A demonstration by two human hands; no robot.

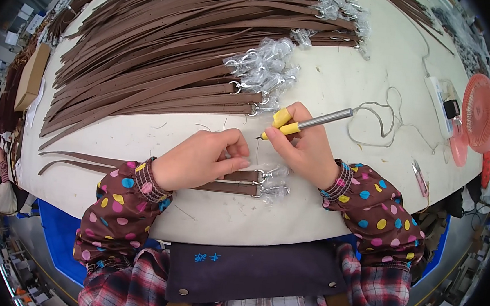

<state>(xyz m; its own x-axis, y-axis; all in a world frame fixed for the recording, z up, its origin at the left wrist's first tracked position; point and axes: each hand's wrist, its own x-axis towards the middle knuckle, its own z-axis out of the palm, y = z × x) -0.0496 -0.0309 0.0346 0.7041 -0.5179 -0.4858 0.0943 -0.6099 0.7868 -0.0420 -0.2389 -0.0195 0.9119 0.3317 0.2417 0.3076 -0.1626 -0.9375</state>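
My right hand (307,144) grips a corded pen-shaped tool (324,118) with a yellow grip and a metal barrel. Its thin dark tip points left, toward my left hand, and a piece of yellow wrapping shows at my index finger. With fingers curled in, my left hand (204,158) sits over two brown straps (230,188); whatever is between its fingertips is too small or hidden to make out. Metal clasps in clear plastic wrap (274,185) finish the straps' right ends. Close to the tool tip, a fine loose thread (257,149) shows against the table.
A large pile of brown straps (167,47) with plastic-wrapped clasps (264,67) covers the far left. The tool's grey cord (368,143) loops rightward to a white power strip (438,106). A pink fan (481,112) and small thread snips (420,179) are at the right. A cardboard box (32,79) stands left.
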